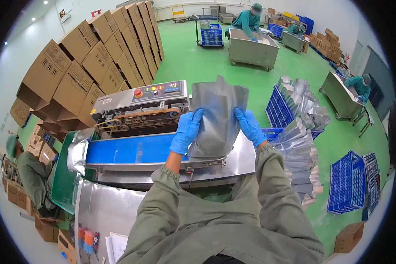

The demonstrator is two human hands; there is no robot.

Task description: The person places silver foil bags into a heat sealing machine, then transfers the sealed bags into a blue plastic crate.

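Note:
Both of my hands wear blue gloves and hold one silver foil bag [218,125] upright in front of me. My left hand [187,131] is closed on the bag's left side, and my right hand [250,125] grips its right side. The bag is over the right end of a sealing machine [141,103], which has a red button and a lit display. Its blue conveyor belt [130,148] runs to the left of the bag. At the belt's far left end, another foil bag [78,152] hangs over a green bin [61,185].
Stacked cartons [81,66] rise behind the machine. Many foil bags [297,154] and blue crates [278,108] stand at the right, with another crate [347,182] beyond. A metal table [110,200] is at the lower left. A co-worker [31,176] is at the left; others work farther back.

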